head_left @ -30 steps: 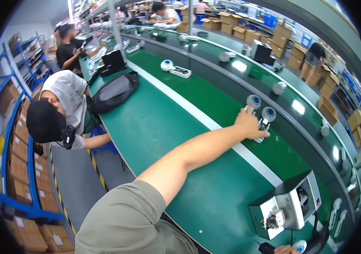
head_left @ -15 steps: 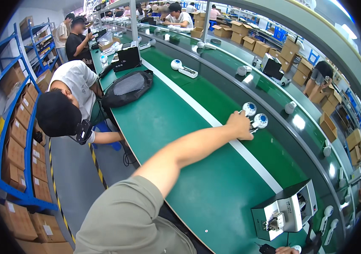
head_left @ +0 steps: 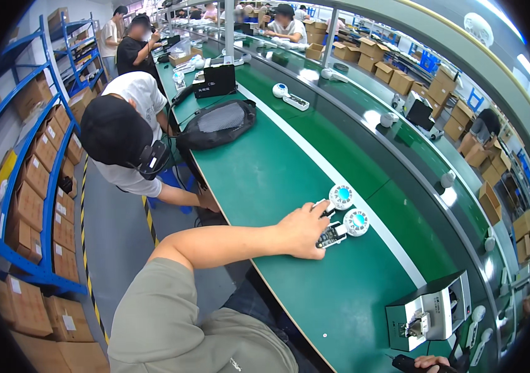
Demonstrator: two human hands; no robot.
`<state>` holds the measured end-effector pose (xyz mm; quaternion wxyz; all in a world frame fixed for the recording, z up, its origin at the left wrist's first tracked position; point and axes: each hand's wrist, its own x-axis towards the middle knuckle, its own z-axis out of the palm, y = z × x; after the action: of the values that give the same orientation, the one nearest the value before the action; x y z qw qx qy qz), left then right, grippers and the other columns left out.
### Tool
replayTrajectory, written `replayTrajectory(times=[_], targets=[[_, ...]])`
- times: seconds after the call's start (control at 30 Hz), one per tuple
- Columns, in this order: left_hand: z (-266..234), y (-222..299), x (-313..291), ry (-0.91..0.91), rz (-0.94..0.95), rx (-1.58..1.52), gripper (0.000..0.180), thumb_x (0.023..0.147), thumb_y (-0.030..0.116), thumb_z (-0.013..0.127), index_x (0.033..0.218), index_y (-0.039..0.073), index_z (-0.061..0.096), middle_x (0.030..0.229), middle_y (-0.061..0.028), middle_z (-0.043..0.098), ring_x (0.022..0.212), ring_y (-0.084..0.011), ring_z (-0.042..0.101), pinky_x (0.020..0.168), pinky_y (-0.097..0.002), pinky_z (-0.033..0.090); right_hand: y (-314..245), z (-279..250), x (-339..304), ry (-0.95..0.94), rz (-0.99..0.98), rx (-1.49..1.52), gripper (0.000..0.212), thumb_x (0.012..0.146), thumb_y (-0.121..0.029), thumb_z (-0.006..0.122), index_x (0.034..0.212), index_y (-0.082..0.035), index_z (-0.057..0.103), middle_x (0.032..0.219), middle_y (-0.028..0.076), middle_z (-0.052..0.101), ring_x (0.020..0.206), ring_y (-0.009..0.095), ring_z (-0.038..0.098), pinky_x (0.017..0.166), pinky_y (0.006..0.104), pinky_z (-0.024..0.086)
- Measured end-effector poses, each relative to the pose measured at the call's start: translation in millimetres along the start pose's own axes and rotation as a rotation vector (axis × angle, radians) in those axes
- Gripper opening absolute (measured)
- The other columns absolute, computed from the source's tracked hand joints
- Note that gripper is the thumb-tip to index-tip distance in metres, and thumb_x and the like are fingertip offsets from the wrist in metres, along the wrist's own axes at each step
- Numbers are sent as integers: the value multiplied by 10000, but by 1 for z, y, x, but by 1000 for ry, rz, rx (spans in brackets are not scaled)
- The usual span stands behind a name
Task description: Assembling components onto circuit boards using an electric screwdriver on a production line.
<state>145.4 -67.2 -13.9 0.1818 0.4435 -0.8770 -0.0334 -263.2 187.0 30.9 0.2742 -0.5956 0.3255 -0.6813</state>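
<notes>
My left hand (head_left: 305, 230) is closed on the handles of two small white handheld fans, over the green workbench (head_left: 265, 186). One fan (head_left: 341, 196) is the farther of the pair; the nearer fan (head_left: 356, 222) lies beside it, its handle uncovered with a circuit board showing. Both round heads have blue centres. At the lower right edge, my right hand (head_left: 432, 362) grips a black electric screwdriver (head_left: 407, 363); the picture's edge cuts off part of that hand. Behind it stands a white and black screw feeder (head_left: 427, 314).
A bright green conveyor (head_left: 339, 146) runs past a white strip, carrying another opened fan (head_left: 293, 98). A black mesh bag (head_left: 218, 124) and a black case (head_left: 215, 81) sit farther left on the bench. A co-worker (head_left: 122, 130) bends at the bench's left edge. More fans (head_left: 478, 323) lie at right.
My left hand has drawn the two fans from the conveyor across the white strip to the workbench, toward me. The view has shifted slightly. My right hand still holds the screwdriver.
</notes>
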Motion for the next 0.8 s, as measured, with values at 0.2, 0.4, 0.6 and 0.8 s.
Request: replayTrajectory(times=[0.2,0.4,0.6,0.8], targets=[[-22,27,-6,-100,56,1,647,753,440,667,1200,-11,541,1371,-322,374,983,-409,571,750,-443,541,-3,37,-4,347,-49,-117,134,942,-190,578,913,-59,584,709,75,610,595,186,546,591,310,485],[-33,30,5,-232,58,55,544,834,401,626,1219,28,537,1375,-305,391,983,-385,589,715,-420,534,-6,21,2,141,33,20,130,930,-175,586,885,-54,577,699,73,604,583,184,540,583,312,488],[-18,-32,50,137,574,330,482,837,250,575,1303,161,493,1436,-168,398,1264,-337,442,1064,-472,345,-8,38,-1,360,-27,-115,133,922,-176,591,883,-50,574,687,73,595,580,183,540,581,319,492],[-18,-33,79,63,951,397,521,823,178,572,1334,223,480,1475,-85,381,1360,-304,340,1157,-497,193,2,0,-2,210,23,-103,133,917,-180,597,893,-51,572,684,73,590,579,185,538,572,320,492]])
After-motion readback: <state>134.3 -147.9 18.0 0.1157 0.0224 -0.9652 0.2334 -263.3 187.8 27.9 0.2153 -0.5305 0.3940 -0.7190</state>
